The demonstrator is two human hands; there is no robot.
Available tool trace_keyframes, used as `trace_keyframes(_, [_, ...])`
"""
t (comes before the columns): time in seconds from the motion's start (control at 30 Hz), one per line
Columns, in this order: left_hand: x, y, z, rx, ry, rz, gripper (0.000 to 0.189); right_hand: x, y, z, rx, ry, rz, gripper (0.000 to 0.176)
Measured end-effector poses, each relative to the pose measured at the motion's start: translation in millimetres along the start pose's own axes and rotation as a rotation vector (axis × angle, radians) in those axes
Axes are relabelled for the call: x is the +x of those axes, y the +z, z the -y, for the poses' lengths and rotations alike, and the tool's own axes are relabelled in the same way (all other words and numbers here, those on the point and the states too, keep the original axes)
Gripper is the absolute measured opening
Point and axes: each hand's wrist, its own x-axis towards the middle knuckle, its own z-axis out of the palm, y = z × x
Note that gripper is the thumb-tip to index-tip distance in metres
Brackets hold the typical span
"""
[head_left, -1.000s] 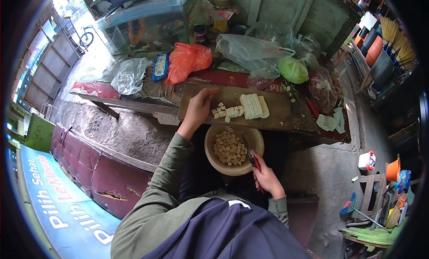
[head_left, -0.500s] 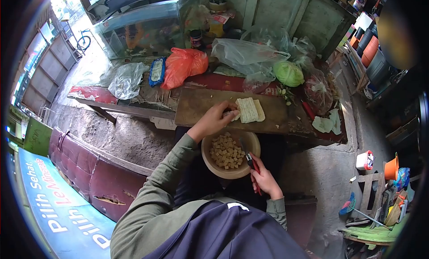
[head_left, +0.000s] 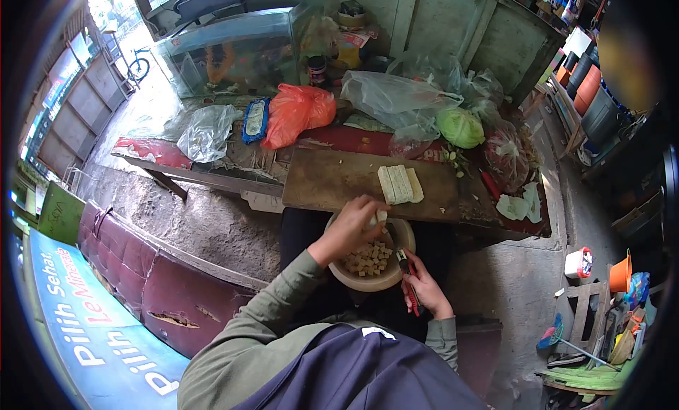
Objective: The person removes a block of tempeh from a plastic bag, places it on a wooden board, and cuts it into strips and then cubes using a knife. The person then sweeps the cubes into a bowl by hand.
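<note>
Brown rectangular wooden board; at its near edge, left hand, curled around small off-white pieces, above a round beige bowl of pale cubes. On the board's right half, sliced off-white block. Nearer than that half, right hand, closed around a red-and-black-handled knife.

My left hand covers part of the bowl and hides most of the pale pieces it holds. I can't make out my knife's blade. The orange-red bag conceals its contents; a yellowish blur smears the upper right.
</note>
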Motion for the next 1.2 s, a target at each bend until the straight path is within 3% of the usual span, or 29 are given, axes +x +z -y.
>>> trace_keyframes(0.23, [-34,13,-11,-0.158,-0.247,0.050,0.027,2,-7,1,0.094,0.009,0.016,0.070])
trace_keyframes(0.37, [-41,13,1,-0.116,-0.231,0.089,0.029,1,-9,0,0.113,-0.006,0.033,0.070])
trace_keyframes(0.43, [-40,7,2,-0.054,-0.157,0.166,0.038,-1,-8,5,0.144,0.011,0.035,0.068])
trace_keyframes(0.67, [-5,-20,-11,-0.152,-0.192,0.151,0.056,0,-13,-1,0.190,-0.027,0.044,0.071])
trace_keyframes(0.73, [17,-25,-3,0.145,-0.046,-0.039,0.081,-1,-14,1,0.215,-0.017,0.064,0.068])
trace_keyframes(0.77, [25,-25,1,0.144,-0.045,-0.034,0.081,-1,-14,1,0.219,-0.017,0.062,0.068])
trace_keyframes(0.87, [49,-21,12,0.176,-0.110,0.053,0.115,-1,-13,0,0.229,-0.007,0.055,0.068])
trace_keyframes(1.0, [61,-3,21,0.134,-0.165,0.125,0.115,0,-13,-6,0.236,-0.040,0.061,0.067])
trace_keyframes(1.2, [57,5,26,0.023,-0.115,0.014,0.112,2,-14,-3,0.245,-0.034,0.083,0.069])
